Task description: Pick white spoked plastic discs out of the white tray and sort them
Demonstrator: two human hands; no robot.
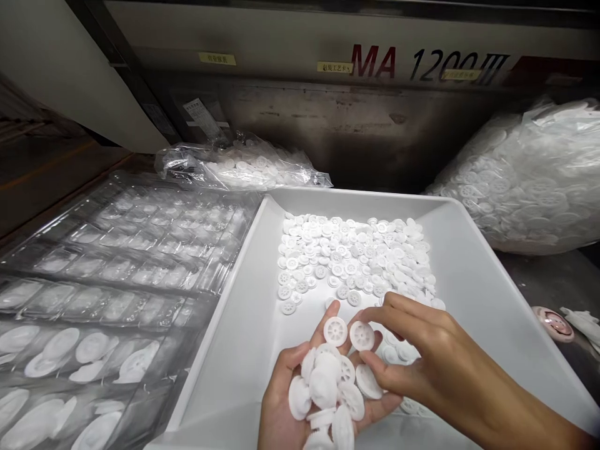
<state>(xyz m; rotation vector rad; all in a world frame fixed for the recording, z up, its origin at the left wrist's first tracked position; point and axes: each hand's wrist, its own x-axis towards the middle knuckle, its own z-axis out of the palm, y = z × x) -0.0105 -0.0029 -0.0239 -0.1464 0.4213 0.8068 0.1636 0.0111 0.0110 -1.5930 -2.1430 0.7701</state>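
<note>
My left hand is cupped palm up over the near part of a grey-white bin. In its palm lies a heap of small white plastic wheels, several of them with visible spokes. One spoked wheel rests at its fingertips. My right hand reaches in from the right, thumb and fingers pinching a single white wheel just above the heap. Many more loose wheels are spread across the bin's far floor, and some lie beneath my right hand.
Left of the bin sits a clear compartment tray with white wheels in its pockets. Bags of white parts stand behind and at right. A machine panel closes off the back. A small pinkish object lies at right.
</note>
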